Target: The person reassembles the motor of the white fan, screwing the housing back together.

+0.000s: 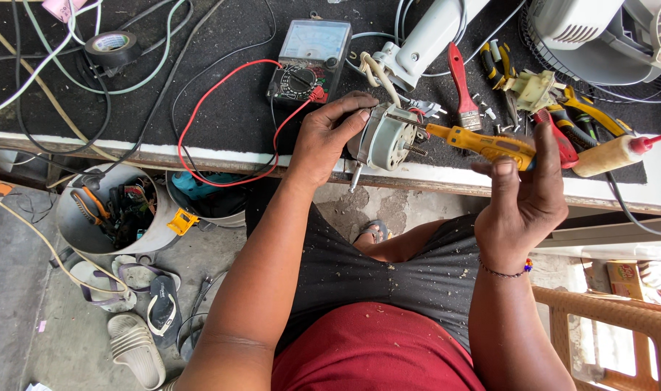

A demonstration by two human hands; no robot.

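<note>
Sitting at the bench point(200, 156), the person has both arms stretched out over a dark grey lap and a red shirt. Closest in, the right hand point(522, 199) is raised just short of the bench edge, its fingers curled around the handle of a yellow screwdriver point(482, 143), thumb pressed on top. The shaft runs away to the left of that hand and its tip meets the small electric motor point(388, 137). The left hand point(330, 137) grips the motor from the left side, fingers wrapped over its grey round housing, holding it right at the front edge of the bench — a thin shaft sticks out below it.

Just beyond the right hand lie a red-handled tool point(558, 137) and a squeeze bottle with a red nozzle point(616, 153), the bottle off to its right. Past the motor, a red-handled paintbrush point(462, 87) rests on the black bench mat, with a few loose screws beside it. Beyond the left hand sits an analogue multimeter point(310, 58), its red lead point(200, 108) looping towards the left and back near the wrist. Further left and far back is a roll of black tape point(113, 47) among loose cables. Below the left forearm, on the floor, stands a grey bucket point(80, 217) full of tools, with sandals point(138, 318) nearer in.
</note>
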